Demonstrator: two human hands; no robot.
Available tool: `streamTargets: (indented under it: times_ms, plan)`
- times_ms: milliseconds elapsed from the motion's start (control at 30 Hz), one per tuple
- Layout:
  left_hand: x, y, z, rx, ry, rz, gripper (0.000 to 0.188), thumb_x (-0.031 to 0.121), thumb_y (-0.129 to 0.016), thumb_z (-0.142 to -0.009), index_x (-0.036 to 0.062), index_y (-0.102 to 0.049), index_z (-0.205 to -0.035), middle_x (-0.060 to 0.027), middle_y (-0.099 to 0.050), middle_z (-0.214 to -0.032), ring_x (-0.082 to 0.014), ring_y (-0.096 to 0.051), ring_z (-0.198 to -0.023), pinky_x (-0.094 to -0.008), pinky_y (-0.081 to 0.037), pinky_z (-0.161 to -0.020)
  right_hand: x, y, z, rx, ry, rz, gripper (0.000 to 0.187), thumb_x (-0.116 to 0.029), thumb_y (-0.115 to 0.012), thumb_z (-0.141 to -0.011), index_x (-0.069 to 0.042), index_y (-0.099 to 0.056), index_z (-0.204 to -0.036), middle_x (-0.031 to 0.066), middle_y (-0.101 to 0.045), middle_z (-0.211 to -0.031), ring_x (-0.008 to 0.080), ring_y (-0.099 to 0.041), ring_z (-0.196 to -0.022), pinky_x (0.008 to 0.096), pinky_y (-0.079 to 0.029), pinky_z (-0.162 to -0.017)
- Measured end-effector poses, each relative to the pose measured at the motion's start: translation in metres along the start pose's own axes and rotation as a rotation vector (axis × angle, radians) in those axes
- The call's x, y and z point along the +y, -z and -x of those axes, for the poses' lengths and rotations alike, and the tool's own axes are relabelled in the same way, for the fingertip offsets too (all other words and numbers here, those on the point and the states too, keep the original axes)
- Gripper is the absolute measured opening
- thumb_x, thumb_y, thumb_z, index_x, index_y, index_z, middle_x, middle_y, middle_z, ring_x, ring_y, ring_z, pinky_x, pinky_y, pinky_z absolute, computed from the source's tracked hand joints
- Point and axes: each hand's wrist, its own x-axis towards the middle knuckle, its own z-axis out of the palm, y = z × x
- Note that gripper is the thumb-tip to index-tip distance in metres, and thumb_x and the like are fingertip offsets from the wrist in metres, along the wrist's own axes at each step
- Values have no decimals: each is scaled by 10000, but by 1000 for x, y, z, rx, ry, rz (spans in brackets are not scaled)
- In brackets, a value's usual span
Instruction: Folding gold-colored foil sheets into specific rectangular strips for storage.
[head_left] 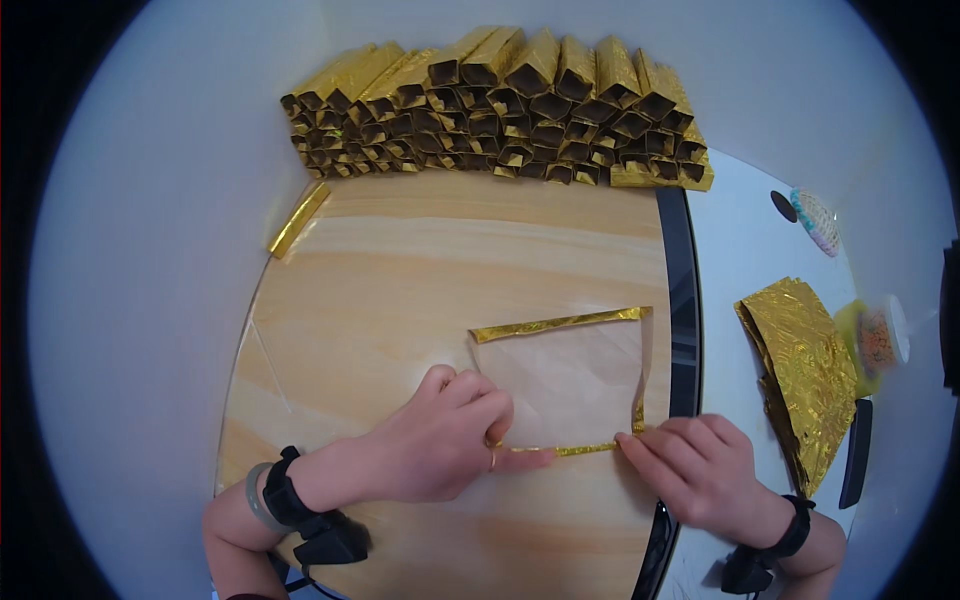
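A sheet of gold foil paper point(560, 375) lies on the wooden board, its pale back facing up. Narrow gold strips are folded over along its far and near edges, and part of the right edge shows gold too. My left hand point(445, 440) grips the near left corner, its index finger laid along the near fold and its other fingers curled. At the near right corner, my right hand point(695, 465) pinches the fold between thumb and fingertips. The left hand covers the sheet's near left corner.
Many open-ended gold paper tubes point(500, 110) are stacked at the back. A single gold strip point(298, 220) lies far left. On the right are a stack of gold sheets point(805, 375), a clear tub point(882, 335) with orange contents and a crocheted piece point(815, 222). A dark strip point(683, 300) borders the wooden board point(400, 270).
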Motion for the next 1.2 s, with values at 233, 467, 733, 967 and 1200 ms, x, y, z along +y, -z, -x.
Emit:
streamTargets:
  times_ms: [233,467,733,967,1200]
  plan:
    - [0,6,6,-9,-130,-121,307,216,-755,-682,178,-725,-985,81,-500,-757,-145,-466,-779,-330,-288,-710,-9,8,0,-176,30,9,492,-76,-584,-669,42,-624,-1145,134,-592,-976,226,-585,-889,290,-504,-702]
    - [19,5,20,52,-160,-378,465,210,-658,-557,176,-736,-1014,79,-559,-916,-132,-491,-836,-315,-268,-640,-20,14,-5,-307,-90,11,494,-79,-594,-791,-85,-584,-1285,96,-553,-1083,203,-558,-1009,292,-429,-777]
    - [10,14,17,71,-138,-203,406,169,-658,-558,115,-745,-951,25,-599,-946,-161,-516,-848,-309,-335,-622,-20,12,-9,-287,-148,9,486,-114,-638,-762,-99,-621,-1248,54,-580,-1097,169,-559,-1005,274,-372,-811]
    - [6,15,16,61,-231,-249,386,145,-666,-572,103,-733,-949,15,-588,-926,-148,-510,-831,-257,-396,-615,-29,12,-8,-287,-85,89,444,-87,-608,-779,-27,-622,-1218,104,-578,-1174,201,-548,-1039,275,-426,-810]
    - [17,5,6,35,-244,-418,479,167,-577,-677,179,-692,-1142,52,-451,-842,-115,-438,-800,-226,-362,-658,-32,5,-9,-288,-102,-38,472,-49,-587,-775,15,-590,-1242,155,-529,-1170,253,-538,-1028,320,-484,-841]
